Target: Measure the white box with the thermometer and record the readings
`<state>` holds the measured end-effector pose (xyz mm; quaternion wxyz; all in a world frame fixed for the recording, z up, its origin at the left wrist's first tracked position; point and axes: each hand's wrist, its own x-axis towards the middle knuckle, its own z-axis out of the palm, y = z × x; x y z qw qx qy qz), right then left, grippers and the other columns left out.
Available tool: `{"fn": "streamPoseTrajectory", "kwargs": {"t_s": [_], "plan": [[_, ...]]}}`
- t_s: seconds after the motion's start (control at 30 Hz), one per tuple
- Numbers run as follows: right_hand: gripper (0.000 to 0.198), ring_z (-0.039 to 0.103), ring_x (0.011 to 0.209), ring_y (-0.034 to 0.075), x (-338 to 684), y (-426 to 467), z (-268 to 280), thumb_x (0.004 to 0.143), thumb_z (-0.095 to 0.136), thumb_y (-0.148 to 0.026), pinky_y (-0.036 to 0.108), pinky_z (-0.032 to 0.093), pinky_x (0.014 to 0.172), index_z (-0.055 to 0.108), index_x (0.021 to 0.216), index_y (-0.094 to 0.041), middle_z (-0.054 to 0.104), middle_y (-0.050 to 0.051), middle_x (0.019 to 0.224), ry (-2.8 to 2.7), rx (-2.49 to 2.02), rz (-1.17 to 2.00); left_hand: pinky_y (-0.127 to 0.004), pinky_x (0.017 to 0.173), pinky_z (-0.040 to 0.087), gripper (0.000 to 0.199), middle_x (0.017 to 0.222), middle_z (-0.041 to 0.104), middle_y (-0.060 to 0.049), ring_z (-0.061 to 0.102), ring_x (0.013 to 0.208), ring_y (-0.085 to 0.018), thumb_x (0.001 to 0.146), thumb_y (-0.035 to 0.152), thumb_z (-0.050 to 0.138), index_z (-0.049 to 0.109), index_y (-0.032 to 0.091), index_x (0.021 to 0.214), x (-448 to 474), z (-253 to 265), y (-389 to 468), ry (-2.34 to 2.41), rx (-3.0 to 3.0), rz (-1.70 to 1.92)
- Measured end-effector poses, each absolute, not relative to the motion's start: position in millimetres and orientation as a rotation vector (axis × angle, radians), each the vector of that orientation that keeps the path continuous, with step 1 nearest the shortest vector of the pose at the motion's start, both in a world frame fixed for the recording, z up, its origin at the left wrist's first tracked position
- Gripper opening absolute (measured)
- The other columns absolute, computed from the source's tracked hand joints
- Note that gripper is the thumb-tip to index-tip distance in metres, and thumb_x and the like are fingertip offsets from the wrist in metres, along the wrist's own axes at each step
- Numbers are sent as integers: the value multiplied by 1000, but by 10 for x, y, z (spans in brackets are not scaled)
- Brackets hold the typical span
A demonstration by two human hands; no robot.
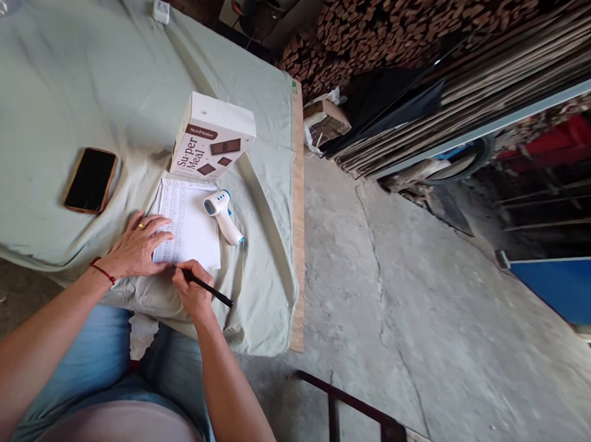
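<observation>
My right hand [194,291] is closed around a black pen [215,294], its tip down at the lower edge of a white sheet of paper [197,232]. Rows of small handwriting cover the left part of the sheet. Flat on that written side lies my left hand [141,246], fingers spread, with a ring and a red wrist cord. A white and blue infrared thermometer [224,217] rests on the sheet's right edge. Just behind the paper stands a white box labelled "Su-per Meal" [210,139].
A smartphone [92,180] lies left of the paper on the pale green tablecloth [47,99]. At the back is a small white adapter [161,11]. The table's wooden edge [300,261] borders concrete floor; stacked firewood [382,33] and a dark metal frame [354,405] are beyond.
</observation>
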<state>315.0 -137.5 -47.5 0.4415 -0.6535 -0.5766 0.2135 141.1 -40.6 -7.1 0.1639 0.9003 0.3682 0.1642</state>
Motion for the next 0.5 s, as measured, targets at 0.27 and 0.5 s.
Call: {"fn": "streamPoseTrajectory", "kwargs": {"t_s": [0.27,0.5], "plan": [[10,50,52,13,3136,-1365,-454,76,54,-27,25,43,55,62,72,-23,57,-3,57,-1402,-1620,534,-65,126,20,51,149,58,-12,47,141,-38,74,38,75,71,26,124,1410,-80,-402,1049,2540,479],[12,48,50,12,3137,-1365,-462,76,54,-30,25,42,53,62,71,-23,57,-4,56,-1359,-1590,560,-64,127,20,50,148,58,-14,48,141,-37,75,38,74,71,23,122,1406,-106,-401,1043,2567,499]]}}
